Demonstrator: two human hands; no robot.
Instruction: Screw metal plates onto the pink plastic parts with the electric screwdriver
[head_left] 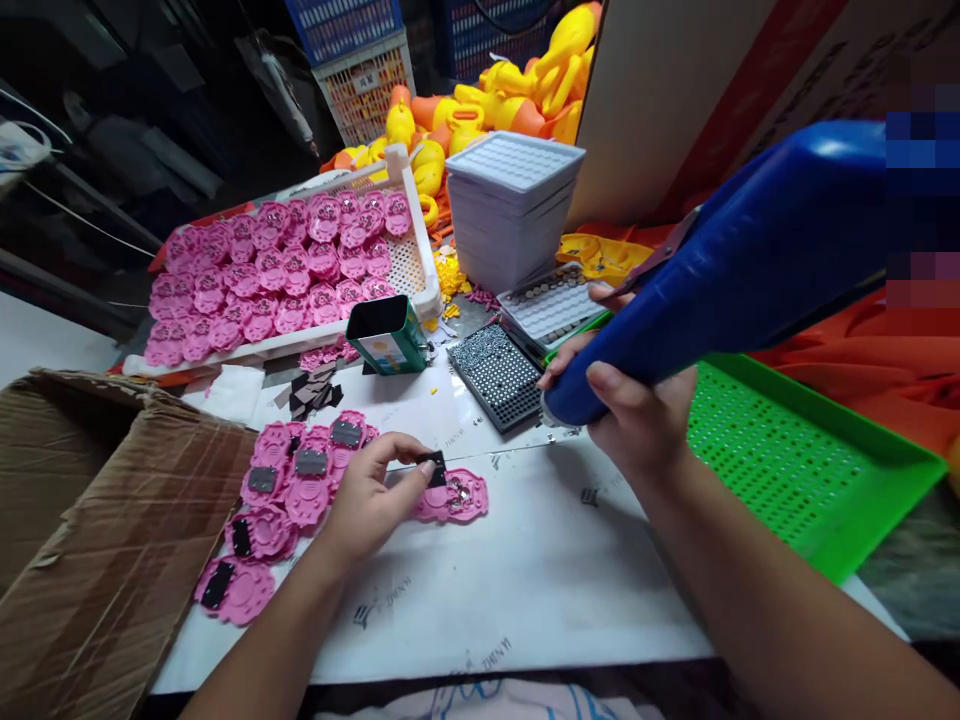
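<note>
My left hand point(379, 495) pinches a small black plate point(434, 470) between thumb and fingertips, over the left side of a pink plastic case part point(465, 497) that lies on the white work surface. Small metal bits show on the part's right side. In my right hand point(637, 400) is a blue electric screwdriver point(675, 270), held aslant with its metal end low, beside a black perforated screw tray point(499, 375). Whether its tip touches anything I cannot tell. Left of my left hand are several more pink case parts point(307, 495) with black or grey plates on them.
A cardboard box point(112, 540) stands at left. Behind are a white crate point(416, 270) of pink parts, a green tin point(390, 340), loose dark plates point(311, 390) and stacked white trays point(514, 210). A green basket point(780, 450) lies at right; yellow parts point(517, 95) are heaped behind.
</note>
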